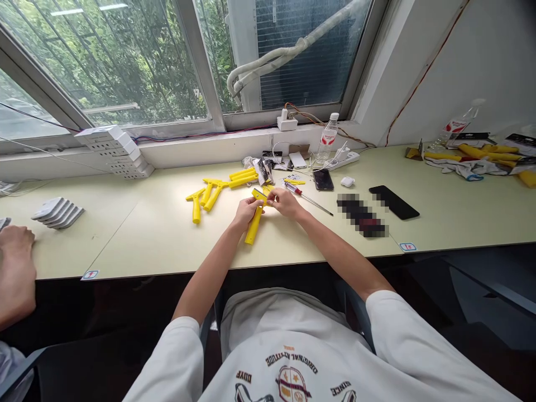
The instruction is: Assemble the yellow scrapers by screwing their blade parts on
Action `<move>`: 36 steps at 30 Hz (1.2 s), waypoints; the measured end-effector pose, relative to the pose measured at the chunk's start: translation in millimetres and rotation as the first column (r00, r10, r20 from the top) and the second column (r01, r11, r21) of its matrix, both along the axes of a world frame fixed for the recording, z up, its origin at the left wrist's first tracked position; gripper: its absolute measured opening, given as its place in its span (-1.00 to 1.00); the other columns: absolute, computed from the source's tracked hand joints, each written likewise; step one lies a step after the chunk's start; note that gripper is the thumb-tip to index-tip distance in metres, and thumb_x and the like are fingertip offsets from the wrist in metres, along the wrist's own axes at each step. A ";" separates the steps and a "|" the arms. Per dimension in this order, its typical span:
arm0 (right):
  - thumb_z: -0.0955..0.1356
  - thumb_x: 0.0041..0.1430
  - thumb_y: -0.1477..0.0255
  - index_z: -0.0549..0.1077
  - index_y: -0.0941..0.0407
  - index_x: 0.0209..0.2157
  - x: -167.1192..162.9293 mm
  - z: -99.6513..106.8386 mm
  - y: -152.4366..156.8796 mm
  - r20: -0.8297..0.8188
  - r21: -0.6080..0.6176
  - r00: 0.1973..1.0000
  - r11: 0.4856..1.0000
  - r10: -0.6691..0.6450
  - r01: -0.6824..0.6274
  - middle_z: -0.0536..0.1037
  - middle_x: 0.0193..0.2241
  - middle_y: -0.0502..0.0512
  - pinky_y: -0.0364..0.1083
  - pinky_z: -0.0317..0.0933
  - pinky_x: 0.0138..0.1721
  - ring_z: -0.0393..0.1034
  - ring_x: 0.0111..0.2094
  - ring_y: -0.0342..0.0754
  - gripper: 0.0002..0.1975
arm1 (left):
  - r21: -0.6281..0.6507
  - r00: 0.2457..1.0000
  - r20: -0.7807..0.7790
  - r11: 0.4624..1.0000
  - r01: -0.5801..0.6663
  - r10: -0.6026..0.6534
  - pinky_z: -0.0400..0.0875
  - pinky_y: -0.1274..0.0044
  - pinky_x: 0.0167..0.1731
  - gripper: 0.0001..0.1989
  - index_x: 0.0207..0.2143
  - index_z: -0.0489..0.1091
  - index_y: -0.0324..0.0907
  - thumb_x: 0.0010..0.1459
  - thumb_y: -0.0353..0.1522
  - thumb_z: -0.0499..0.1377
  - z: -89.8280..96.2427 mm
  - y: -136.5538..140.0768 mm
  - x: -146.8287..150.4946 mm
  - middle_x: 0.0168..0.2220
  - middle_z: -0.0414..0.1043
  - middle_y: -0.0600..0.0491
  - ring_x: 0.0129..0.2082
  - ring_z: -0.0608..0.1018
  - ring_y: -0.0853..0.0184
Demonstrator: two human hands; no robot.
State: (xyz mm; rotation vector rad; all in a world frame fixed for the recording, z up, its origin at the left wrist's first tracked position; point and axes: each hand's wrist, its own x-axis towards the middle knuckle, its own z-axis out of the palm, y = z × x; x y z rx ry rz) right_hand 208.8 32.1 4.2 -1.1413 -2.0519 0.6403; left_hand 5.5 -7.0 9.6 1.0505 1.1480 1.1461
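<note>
A yellow plastic T-shaped scraper tool (254, 222) sits at the middle of the pale green surface (167, 234), its long handle pointing toward the person and resting on the top. The left hand (246, 211) wraps around the upper handle, fingers closed on it. The right hand (285, 201) pinches the tool's head at the far end, fingers narrowed onto the yellow crosspiece, so both hands hold the same piece.

Just beyond the hands, to the left, lies a loose pile of more yellow T-shaped tools (218, 190), some overlapping, one lying apart nearer the left. Just right of the right hand is a screwdriver with a red handle and a thin metal shaft (307, 197), lying slanted on the surface. Past it are a dark smartphone lying face up (322, 179), a small white earbud case (347, 181) and a second, longer black phone (393, 202). A clear plastic water bottle with a red label (328, 139) stands upright near the window sill, beside a white power strip (345, 160).

Far right, a heap of yellow handles and white cloth (477, 159) lies well apart from the hands. At the left are a fanned stack of grey-white flat pieces (57, 212) and a stack of white boxes (119, 151) against the sill. Another person's hand (15, 245) rests on the left edge.
</note>
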 end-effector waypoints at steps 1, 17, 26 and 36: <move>0.50 0.30 0.39 0.58 0.07 -0.25 1.0 -0.4 2.1 -0.059 -0.036 0.998 0.999 0.015 -0.017 0.66 -0.22 0.08 -0.04 0.26 -0.16 0.46 -0.22 0.01 -0.93 | 0.000 1.000 0.001 1.000 0.007 -0.007 0.51 0.49 -0.35 -0.78 -0.26 0.62 -0.24 0.10 -0.32 0.50 0.3 -0.1 -0.2 -0.36 0.63 0.01 -0.45 0.60 0.34; 0.72 0.00 0.28 0.68 0.12 -0.13 26.7 -4.4 15.1 -0.438 -0.584 0.893 0.722 0.103 -0.370 0.71 -0.32 0.08 -0.21 0.24 -0.58 0.51 -0.48 -0.15 -0.57 | 0.013 0.936 -0.185 0.952 0.307 -0.300 0.48 0.48 -0.35 -0.56 -0.06 0.62 -0.25 0.19 -0.11 0.52 2.7 -1.8 -12.9 -0.23 0.67 -0.08 -0.33 0.63 0.25; 0.55 0.19 0.56 0.57 0.14 -0.27 15.5 -1.8 13.8 -0.378 -0.709 0.875 0.702 -0.302 -0.064 0.62 -0.42 0.07 -0.18 0.36 -0.62 0.41 -0.55 -0.17 -0.87 | 0.173 0.745 -0.663 0.955 0.242 -0.069 0.57 0.38 -0.03 -0.26 0.37 0.45 -0.12 0.18 -0.30 0.53 0.6 1.7 -20.3 0.02 0.70 -0.12 -0.10 0.71 0.13; 0.54 0.26 0.45 0.59 0.14 -0.31 11.9 -1.1 14.1 -0.328 -0.730 0.896 0.682 -0.298 -0.041 0.75 -0.36 0.23 -0.18 0.39 -0.57 0.55 -0.48 -0.08 -0.89 | 0.349 0.719 -0.690 0.909 0.226 0.086 0.34 0.24 0.29 -0.55 0.12 0.63 0.00 0.19 -0.46 0.48 -1.4 -8.9 -4.8 0.00 0.69 -0.18 0.24 0.57 -0.15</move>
